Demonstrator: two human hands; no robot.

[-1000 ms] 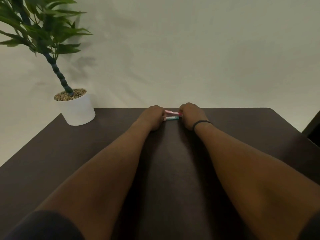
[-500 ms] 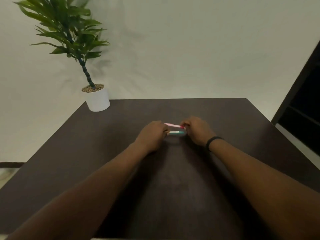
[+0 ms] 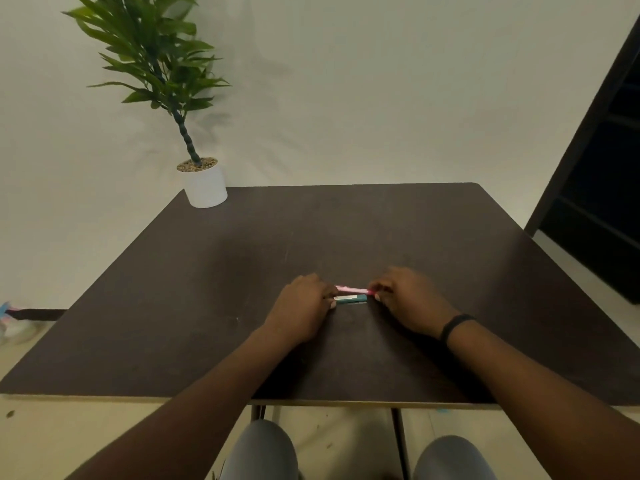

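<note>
Pens (image 3: pixel 349 299), pink behind teal, lie parallel at mid-table (image 3: pixel 311 230), bridging gap btw hands. L hand (image 3: pixel 304 306) curls fingers round left ends; R hand (image 3: pixel 410 299) pinches right ends. Potted plant (image 3: pixel 205 183) at far-left corner, well apart, nothing blocking.

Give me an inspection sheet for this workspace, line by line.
Surface: dark table, faintly scuffed.
Job's things: pink pen and teal pen, side by side, parallel.
Clutter: potted plant at the far left corner.
Grippers: left hand grips the pens' left ends; right hand pinches their right ends.
Cables: nothing seen.
Surroundings: pale wall behind; dark shelving at right.
</note>
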